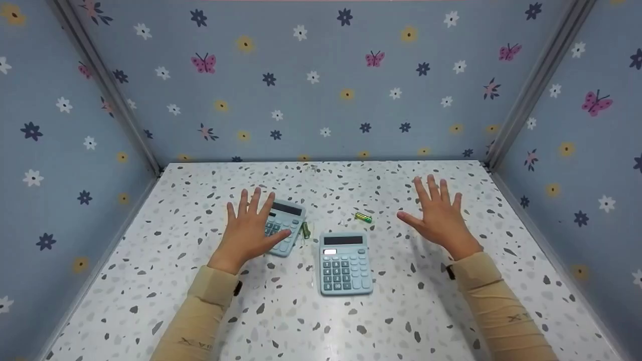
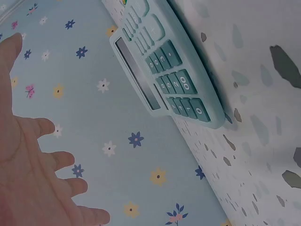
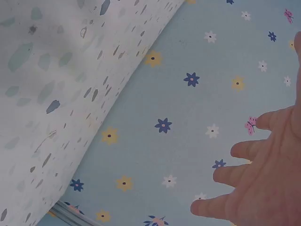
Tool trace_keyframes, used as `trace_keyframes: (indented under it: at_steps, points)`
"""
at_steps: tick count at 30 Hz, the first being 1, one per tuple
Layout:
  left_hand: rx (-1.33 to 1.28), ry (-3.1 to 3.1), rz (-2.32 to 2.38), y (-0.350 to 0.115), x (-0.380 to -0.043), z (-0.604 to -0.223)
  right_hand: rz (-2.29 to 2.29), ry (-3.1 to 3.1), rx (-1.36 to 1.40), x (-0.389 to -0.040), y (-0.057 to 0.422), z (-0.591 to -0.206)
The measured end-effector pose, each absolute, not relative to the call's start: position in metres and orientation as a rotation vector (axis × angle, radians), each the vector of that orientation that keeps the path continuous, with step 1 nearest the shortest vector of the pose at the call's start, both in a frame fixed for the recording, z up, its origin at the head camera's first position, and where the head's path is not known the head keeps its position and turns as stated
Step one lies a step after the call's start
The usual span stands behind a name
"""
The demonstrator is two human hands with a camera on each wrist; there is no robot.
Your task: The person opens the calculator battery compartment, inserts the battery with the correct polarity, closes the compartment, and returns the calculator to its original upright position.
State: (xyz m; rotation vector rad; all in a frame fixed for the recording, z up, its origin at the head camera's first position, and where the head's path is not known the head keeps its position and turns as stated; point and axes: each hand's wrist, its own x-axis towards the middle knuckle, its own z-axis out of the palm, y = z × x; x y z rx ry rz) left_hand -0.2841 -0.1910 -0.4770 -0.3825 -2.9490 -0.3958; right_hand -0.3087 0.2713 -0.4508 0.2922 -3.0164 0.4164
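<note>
My left hand, fingers spread, hovers over the left part of a light blue calculator and hides some of its keys. The left wrist view shows that calculator on the table, apart from the fingers. A second light blue calculator lies face up near the middle. Beside the first one is a green battery, and another green-and-yellow battery lies behind the second. Off to the right, my right hand is spread in the air and holds nothing; its fingers touch nothing in the right wrist view.
The white speckled table carries all of these things. Blue flowered panels stand at its back and both sides, joined by grey corner posts. Dark bands show at both sleeve cuffs.
</note>
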Motion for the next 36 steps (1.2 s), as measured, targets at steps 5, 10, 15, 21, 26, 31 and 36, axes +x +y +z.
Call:
trace_keyframes:
  at_steps: [5, 10, 15, 21, 26, 31, 36]
  points:
    - [-0.412, -2.939, -0.397, -0.190, -0.282, -0.477, 0.433, -3.021, 0.333, -0.308, 0.268, -0.450]
    - [-0.436, -2.927, -0.387, -0.191, -0.280, -0.478, 0.466, -3.023, 0.383, -0.307, 0.264, -0.449]
    - [-0.459, -2.943, -0.385, -0.190, -0.279, -0.480, 0.485, -3.012, 0.427, -0.306, 0.260, -0.448]
    - [-0.515, -2.951, -0.397, -0.185, -0.277, -0.481, 0.489, -3.003, 0.459, -0.305, 0.255, -0.450]
    - [-0.559, -2.934, -0.379, -0.181, -0.276, -0.481, 0.513, -2.990, 0.483, -0.305, 0.250, -0.450]
    - [-0.617, -2.912, -0.385, -0.178, -0.275, -0.483, 0.513, -2.979, 0.524, -0.304, 0.247, -0.451]
    - [-0.652, -2.917, -0.410, -0.173, -0.273, -0.486, 0.508, -2.980, 0.563, -0.304, 0.244, -0.451]
